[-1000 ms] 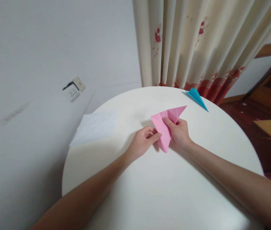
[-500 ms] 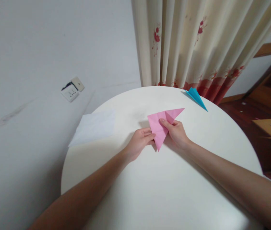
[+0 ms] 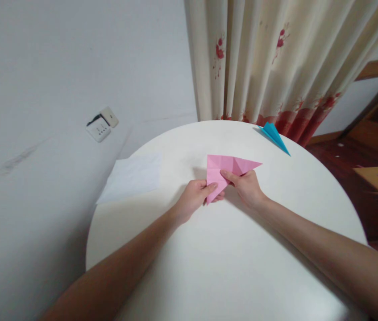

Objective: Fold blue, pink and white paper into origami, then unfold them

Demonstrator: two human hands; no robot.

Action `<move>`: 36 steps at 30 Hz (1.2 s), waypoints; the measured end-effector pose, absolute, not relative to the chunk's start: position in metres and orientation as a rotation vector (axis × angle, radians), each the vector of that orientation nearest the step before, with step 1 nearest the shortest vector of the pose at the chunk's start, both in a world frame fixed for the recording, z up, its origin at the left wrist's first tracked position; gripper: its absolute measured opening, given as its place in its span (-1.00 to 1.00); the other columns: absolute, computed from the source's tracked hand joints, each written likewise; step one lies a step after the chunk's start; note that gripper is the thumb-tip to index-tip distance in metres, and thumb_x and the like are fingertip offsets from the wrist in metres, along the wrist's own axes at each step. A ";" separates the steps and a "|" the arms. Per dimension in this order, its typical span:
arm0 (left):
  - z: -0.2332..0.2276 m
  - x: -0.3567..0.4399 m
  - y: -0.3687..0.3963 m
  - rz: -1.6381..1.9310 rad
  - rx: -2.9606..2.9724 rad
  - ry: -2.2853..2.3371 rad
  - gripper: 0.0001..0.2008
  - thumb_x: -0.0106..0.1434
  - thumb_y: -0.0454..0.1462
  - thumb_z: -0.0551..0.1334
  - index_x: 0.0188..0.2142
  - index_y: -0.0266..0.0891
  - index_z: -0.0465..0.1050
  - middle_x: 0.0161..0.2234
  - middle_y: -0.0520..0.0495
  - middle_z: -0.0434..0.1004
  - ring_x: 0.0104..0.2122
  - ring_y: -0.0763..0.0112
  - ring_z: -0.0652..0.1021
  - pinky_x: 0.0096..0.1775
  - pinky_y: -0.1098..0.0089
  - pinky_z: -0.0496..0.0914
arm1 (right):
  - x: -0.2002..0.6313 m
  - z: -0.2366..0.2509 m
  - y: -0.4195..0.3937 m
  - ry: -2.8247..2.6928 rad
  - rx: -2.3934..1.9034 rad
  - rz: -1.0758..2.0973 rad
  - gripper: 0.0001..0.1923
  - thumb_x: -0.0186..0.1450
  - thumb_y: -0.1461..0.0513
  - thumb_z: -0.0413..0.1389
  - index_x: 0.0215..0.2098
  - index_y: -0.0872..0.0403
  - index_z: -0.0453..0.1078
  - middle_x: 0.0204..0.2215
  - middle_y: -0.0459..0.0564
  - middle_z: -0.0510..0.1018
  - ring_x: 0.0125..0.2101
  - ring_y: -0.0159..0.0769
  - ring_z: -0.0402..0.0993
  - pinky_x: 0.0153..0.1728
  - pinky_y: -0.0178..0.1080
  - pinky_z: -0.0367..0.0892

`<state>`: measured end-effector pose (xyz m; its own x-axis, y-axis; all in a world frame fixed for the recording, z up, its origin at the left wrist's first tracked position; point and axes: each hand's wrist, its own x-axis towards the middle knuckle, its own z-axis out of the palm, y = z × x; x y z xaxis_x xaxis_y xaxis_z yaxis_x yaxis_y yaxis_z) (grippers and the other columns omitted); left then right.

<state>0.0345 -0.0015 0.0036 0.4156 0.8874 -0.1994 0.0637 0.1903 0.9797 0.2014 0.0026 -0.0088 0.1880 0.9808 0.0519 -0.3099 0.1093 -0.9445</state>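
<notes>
Round white counter (image 3: 235, 267). White sheet (image 3: 130, 178) flat at left. Pink folded paper (image 3: 214, 166) mid-counter, toward far side, creased. Left hand (image 3: 193, 198): fingers pinched on its near left part, thumb on top. Right hand (image 3: 247, 185): fingers pinched on its near right edge. Blue folded paper (image 3: 275, 137) far right. Step seems shaping creases; next move likely calls for steady two-handed pinch, edges aligned.

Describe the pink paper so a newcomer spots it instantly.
Find the white table. Over it, the left hand and right hand both hold the pink paper. It alone is pink and held; the blue paper by the curtain and the white sheet lie untouched.
</notes>
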 end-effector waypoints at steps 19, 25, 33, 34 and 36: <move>-0.001 0.031 0.002 0.753 1.250 0.965 -0.56 0.20 0.02 0.29 -0.28 -0.37 0.61 -0.35 -0.26 0.65 -0.40 0.27 0.62 -0.28 0.33 0.44 | 0.201 0.000 -0.003 -0.929 -1.021 1.285 -0.72 0.01 0.12 0.39 -0.48 0.16 0.50 -0.51 0.04 0.59 -0.51 -0.27 0.44 -0.38 -0.14 0.39; 0.007 0.032 -0.004 0.661 1.263 1.005 -0.63 0.21 -0.05 0.31 -0.36 -0.37 0.57 -0.34 -0.27 0.65 -0.42 0.35 0.62 -0.31 0.40 0.44 | 0.213 -0.003 0.010 -0.800 -1.023 1.191 -0.69 -0.05 0.13 0.42 -0.42 0.14 0.52 -0.40 0.03 0.62 -0.42 -0.26 0.49 -0.33 -0.17 0.42; 0.010 0.027 -0.004 0.608 1.284 1.065 -0.71 0.25 -0.12 0.27 -0.36 -0.35 0.52 -0.46 -0.17 0.61 -0.52 0.41 0.57 -0.41 0.43 0.39 | 0.226 -0.001 0.022 -0.657 -1.056 1.135 -0.71 -0.06 0.17 0.42 -0.43 0.09 0.50 -0.33 0.01 0.64 -0.33 -0.26 0.53 -0.34 -0.25 0.44; 0.010 0.025 -0.001 0.606 1.309 1.087 -0.71 0.25 -0.12 0.27 -0.38 -0.35 0.51 -0.48 -0.16 0.60 -0.54 0.42 0.56 -0.43 0.43 0.37 | 0.228 -0.001 0.023 -0.641 -1.063 1.128 -0.72 -0.06 0.18 0.42 -0.43 0.08 0.50 -0.32 0.00 0.64 -0.32 -0.26 0.54 -0.35 -0.26 0.45; 0.011 0.020 0.006 0.676 1.358 1.130 -0.69 0.26 -0.10 0.24 -0.42 -0.33 0.48 -0.54 -0.11 0.55 -0.59 0.45 0.50 -0.47 0.44 0.33 | 0.229 0.000 0.024 -0.636 -1.076 1.135 -0.73 -0.05 0.19 0.42 -0.43 0.07 0.50 -0.32 -0.01 0.64 -0.32 -0.27 0.54 -0.35 -0.27 0.44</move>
